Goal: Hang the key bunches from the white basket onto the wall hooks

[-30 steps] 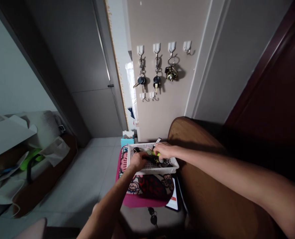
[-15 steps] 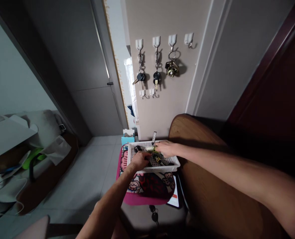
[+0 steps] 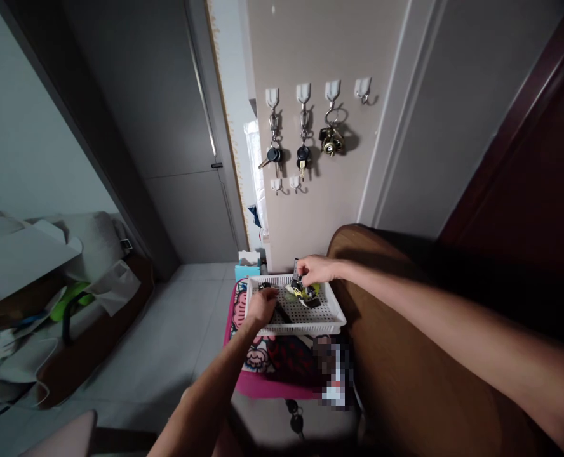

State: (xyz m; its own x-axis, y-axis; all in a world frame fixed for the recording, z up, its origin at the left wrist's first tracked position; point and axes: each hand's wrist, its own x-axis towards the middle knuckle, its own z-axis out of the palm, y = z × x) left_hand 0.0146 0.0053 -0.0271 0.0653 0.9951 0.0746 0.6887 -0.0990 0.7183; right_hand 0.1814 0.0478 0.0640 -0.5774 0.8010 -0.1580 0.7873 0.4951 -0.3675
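A white perforated plastic basket [image 3: 305, 329] lies on a pink-edged case with a floral print [image 3: 256, 355]. My left hand [image 3: 261, 306] reaches into its left side, fingers loosely bent and apart beside a black object [image 3: 264, 287]. A dark strip-like piece [image 3: 282, 313] lies on the basket floor near that hand. At the basket's back edge, my right hand [image 3: 317, 270] is closed in a pinch on a small dark item, too unclear to name. Beneath its fingers is a jumble of yellow, white and black small items [image 3: 303, 293].
Key bunches [image 3: 274, 155], [image 3: 303, 154] and a bronze-coloured bunch [image 3: 332, 141] hang from white wall hooks [image 3: 332, 90]. A wooden board [image 3: 382, 330] stands right of the case. Behind is a blue box [image 3: 247, 271]; black keys [image 3: 295, 419] lie in front.
My right hand has lifted slightly, its fingers now pinched together. My left hand has drawn a little leftward. The yellow and black items have shifted toward the back. The view has tilted slightly.
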